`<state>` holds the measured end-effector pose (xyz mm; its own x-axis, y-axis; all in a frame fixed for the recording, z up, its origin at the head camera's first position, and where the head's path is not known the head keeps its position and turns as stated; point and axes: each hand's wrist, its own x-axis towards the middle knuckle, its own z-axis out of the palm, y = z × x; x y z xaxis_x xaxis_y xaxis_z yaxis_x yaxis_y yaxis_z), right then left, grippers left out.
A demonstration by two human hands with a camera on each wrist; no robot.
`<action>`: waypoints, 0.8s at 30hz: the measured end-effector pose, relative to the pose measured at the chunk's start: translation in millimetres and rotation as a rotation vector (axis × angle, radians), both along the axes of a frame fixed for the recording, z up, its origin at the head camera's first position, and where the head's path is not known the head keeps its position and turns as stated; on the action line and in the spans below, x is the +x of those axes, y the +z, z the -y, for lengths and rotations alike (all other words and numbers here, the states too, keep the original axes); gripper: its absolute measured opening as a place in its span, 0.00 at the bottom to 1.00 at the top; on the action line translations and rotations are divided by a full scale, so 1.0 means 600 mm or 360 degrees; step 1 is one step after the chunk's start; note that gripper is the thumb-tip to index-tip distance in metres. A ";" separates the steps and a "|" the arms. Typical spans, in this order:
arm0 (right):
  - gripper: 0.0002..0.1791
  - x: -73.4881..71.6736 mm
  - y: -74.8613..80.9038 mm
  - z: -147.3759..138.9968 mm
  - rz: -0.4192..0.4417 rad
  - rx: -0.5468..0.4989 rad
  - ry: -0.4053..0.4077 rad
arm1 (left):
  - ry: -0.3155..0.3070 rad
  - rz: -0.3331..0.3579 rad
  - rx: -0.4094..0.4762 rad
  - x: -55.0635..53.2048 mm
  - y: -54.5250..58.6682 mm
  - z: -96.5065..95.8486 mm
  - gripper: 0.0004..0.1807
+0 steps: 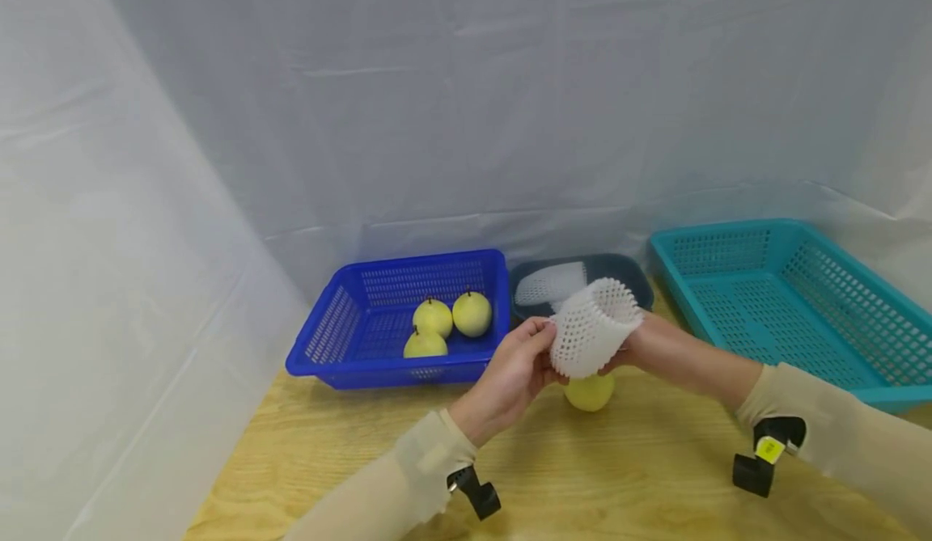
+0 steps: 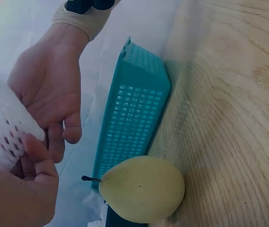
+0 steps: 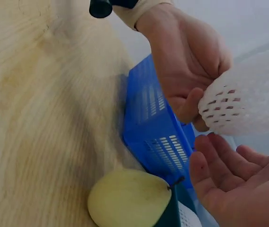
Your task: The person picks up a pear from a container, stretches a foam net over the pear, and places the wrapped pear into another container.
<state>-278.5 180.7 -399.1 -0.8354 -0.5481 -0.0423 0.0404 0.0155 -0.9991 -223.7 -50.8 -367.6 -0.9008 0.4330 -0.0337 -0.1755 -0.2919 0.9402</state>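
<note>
My left hand [image 1: 515, 367] pinches the lower edge of a white foam net sleeve [image 1: 588, 332], between thumb and fingers. The sleeve is held up, its wide mouth tilted toward the upper right. Partly hidden behind it in the head view is my right hand [image 1: 633, 343]. In the right wrist view the right hand [image 3: 241, 177] lies beside the sleeve [image 3: 248, 99], palm up with loosely extended fingers. Below both hands, a yellow pear [image 1: 590, 394] sits on the wooden table; its stem [image 2: 91, 178] shows in the left wrist view.
A blue basket [image 1: 396, 371] at the left holds three pears [image 1: 472, 314]. Behind the hands, a dark tray [image 1: 619, 266] contains more foam sleeves [image 1: 551, 284]. A teal basket [image 1: 764, 298] stands at the right. White sheeting [image 1: 510, 104] rises behind the wooden table [image 1: 349, 460].
</note>
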 end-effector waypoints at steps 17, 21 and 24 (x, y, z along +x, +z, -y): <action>0.27 0.101 0.085 0.040 0.0111 -0.0032 -0.0083 | -0.0002 -0.0113 -0.0073 0.007 -0.018 -0.014 0.14; 0.33 0.100 0.080 0.041 0.0148 -0.0041 -0.0078 | -0.0006 -0.0143 -0.0113 0.005 -0.021 -0.019 0.21; 0.31 0.099 0.074 0.046 0.0071 -0.0074 -0.0095 | 0.0004 -0.0178 -0.0111 0.006 -0.029 -0.018 0.23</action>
<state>-218.9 152.8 -354.7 -0.8644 -0.4998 -0.0556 0.0842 -0.0348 -0.9958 -219.9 -39.7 -385.0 -0.9016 0.4310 0.0370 -0.0680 -0.2257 0.9718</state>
